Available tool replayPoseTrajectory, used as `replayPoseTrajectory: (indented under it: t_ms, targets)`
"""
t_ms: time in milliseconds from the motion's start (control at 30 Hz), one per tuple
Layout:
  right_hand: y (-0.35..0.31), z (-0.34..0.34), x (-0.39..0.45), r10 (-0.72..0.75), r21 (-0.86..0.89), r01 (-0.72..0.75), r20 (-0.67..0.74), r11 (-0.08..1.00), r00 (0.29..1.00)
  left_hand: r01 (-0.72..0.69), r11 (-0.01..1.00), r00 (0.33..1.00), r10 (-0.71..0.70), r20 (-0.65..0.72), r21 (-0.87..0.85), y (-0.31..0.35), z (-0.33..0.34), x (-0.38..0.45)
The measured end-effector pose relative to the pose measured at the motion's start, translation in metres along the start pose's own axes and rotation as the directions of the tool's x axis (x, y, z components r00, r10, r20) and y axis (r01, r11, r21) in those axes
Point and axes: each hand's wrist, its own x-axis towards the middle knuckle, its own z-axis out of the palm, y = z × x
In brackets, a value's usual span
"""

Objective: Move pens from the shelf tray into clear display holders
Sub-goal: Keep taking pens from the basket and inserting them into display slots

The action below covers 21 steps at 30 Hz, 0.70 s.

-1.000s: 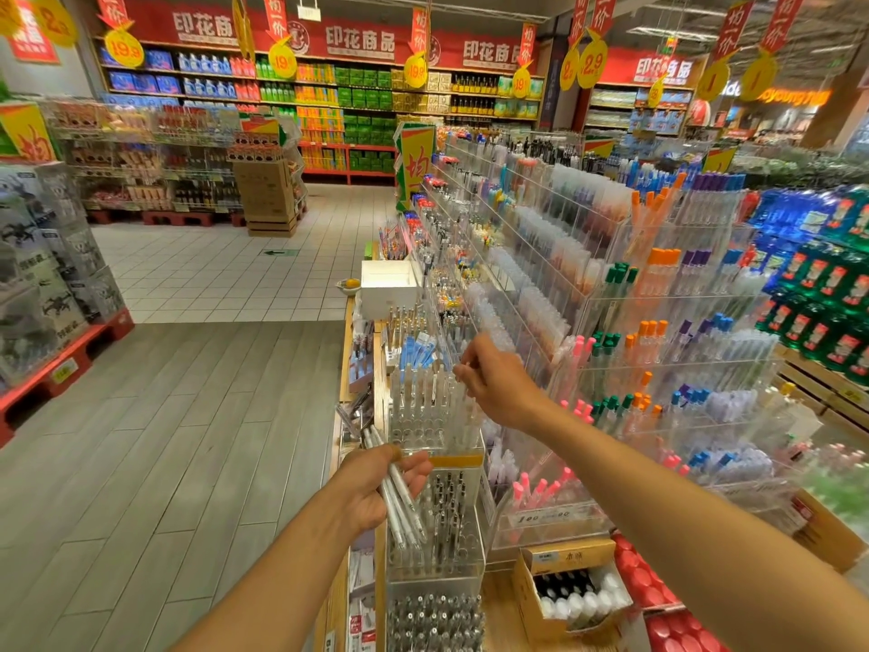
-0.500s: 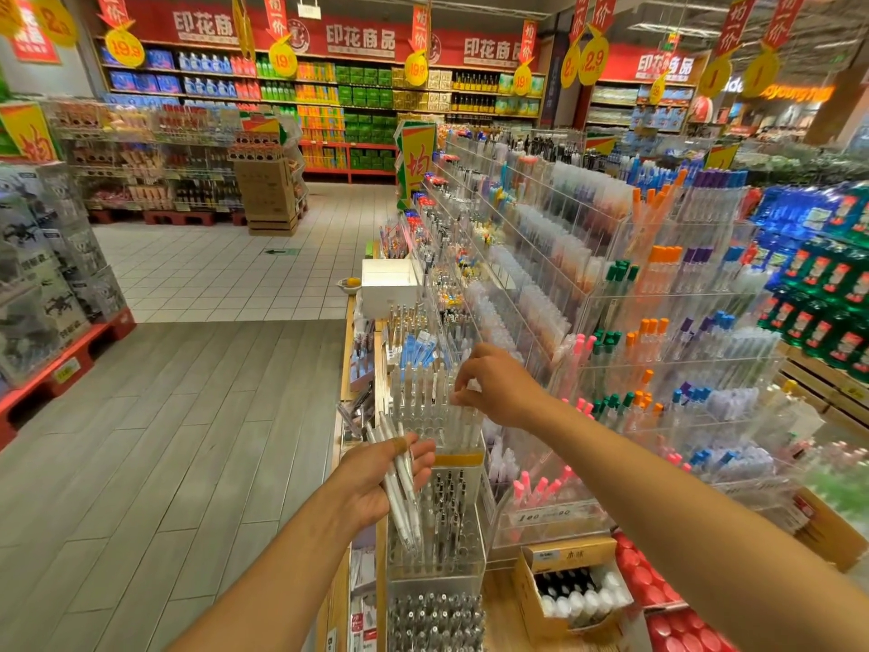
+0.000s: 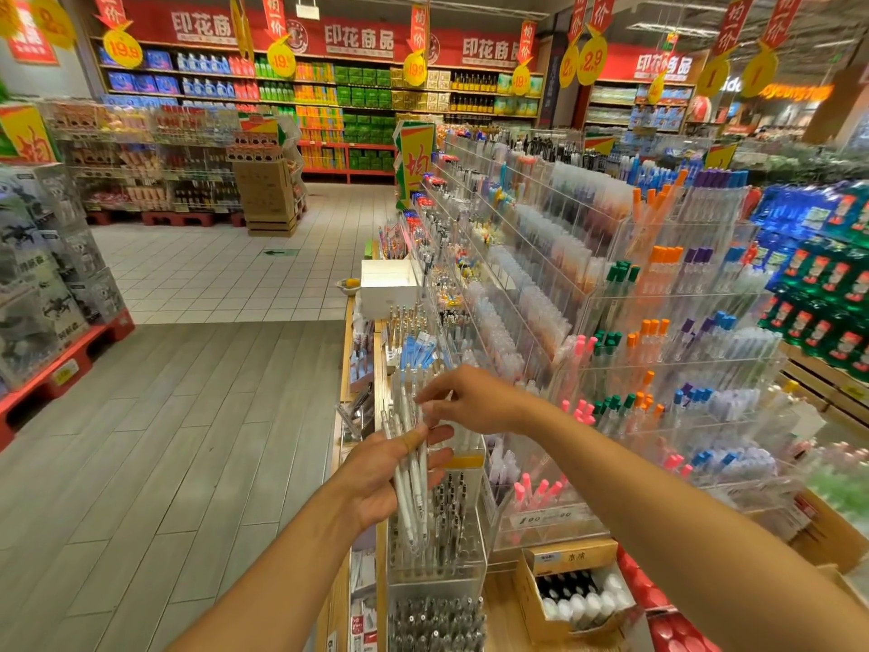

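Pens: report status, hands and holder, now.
Left hand grips white pens in a bundle. Right hand pinches one pen top. Clear holder just behind; nothing blocking.

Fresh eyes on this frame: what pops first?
The two hands at centre: the left hand grips a bundle of white pens, and the right hand pinches at the top of that bundle. Right behind them rises the clear acrylic display rack, packed with colour-capped pens. Red and yellow price signs hang overhead.

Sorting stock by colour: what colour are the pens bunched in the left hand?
White, seen in the head view: the pens held by the left hand.
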Motion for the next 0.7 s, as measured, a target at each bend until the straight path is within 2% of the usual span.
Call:
replayPoseTrajectory:
  t_ms: [100,267,333,433,500,567,633,700]
  targets:
    - [-0.001,0.003,-0.002,0.049,0.208,-0.050,0.012,0.977,0.999,-0.028,1.000,0.999,0.029,0.038,-0.009,0.001,0.000,0.002]
    - [0.002,-0.001,-0.005,0.058,0.459,-0.077,0.056,0.885,0.997,-0.041,0.998,0.996,0.045,0.075,-0.045,0.003,-0.002,0.003]
    - [0.005,-0.005,-0.005,0.057,0.528,-0.071,0.041,0.846,0.997,-0.070,0.994,0.997,0.071,0.014,-0.079,0.005,0.000,0.004]
    - [0.006,-0.013,-0.002,0.090,0.634,-0.024,-0.073,0.773,0.993,-0.148,0.988,0.964,0.132,-0.232,-0.052,0.008,-0.001,0.009]
    - [0.009,-0.019,0.002,0.141,0.606,0.050,-0.264,0.794,0.954,-0.121,0.993,0.933,0.117,-0.340,0.009,0.009,-0.006,0.011]
    - [0.014,-0.026,0.006,0.179,0.537,0.096,-0.437,0.838,0.882,-0.068,0.997,0.923,0.073,-0.378,0.028,0.009,-0.012,0.010]
    - [0.020,-0.029,0.010,0.193,0.461,0.087,-0.525,0.883,0.829,-0.037,0.999,0.920,0.041,-0.390,0.018,0.007,-0.016,0.009]
    - [0.024,-0.026,0.013,0.183,0.376,0.048,-0.555,0.926,0.811,-0.030,1.000,0.926,0.029,-0.376,0.002,0.006,-0.016,0.010]
